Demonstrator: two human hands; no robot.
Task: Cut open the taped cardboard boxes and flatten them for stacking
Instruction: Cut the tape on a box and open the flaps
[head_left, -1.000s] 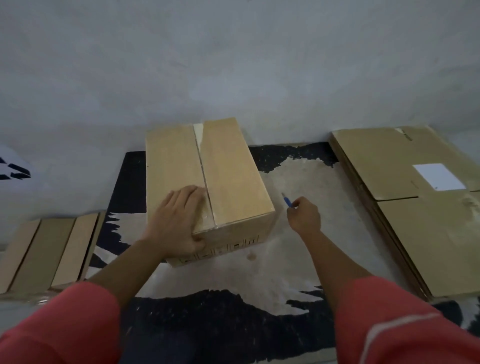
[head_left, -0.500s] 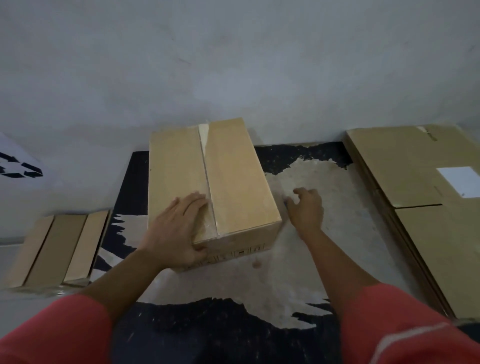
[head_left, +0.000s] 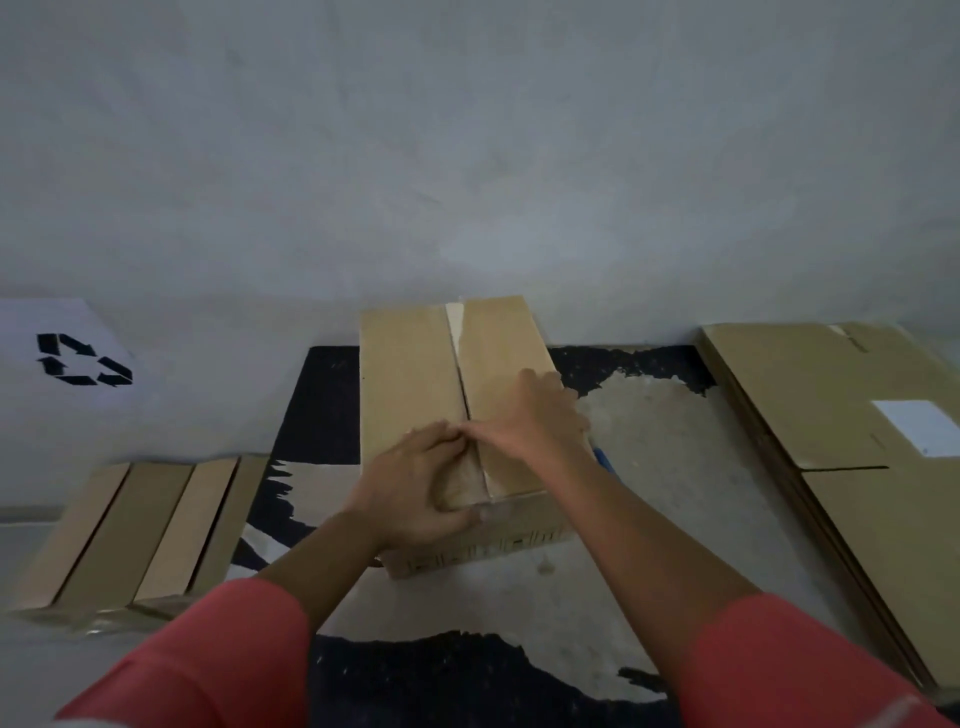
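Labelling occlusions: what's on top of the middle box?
Both hands: left hand and right hand lie on the box, meeting at its centre seam. Pale tape shows at the seam's far end. The seam beneath the hands is covered.

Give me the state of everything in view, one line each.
Brown cardboard box: unflattened, flaps down.
Left hand: fingers curled at its centre seam.
Right hand: flat on right flap.
Blue-handled cutter: lying beside box, unheld.
Flattened cardboard stack: flat, right.
Narrow cardboard pieces: flat, left.
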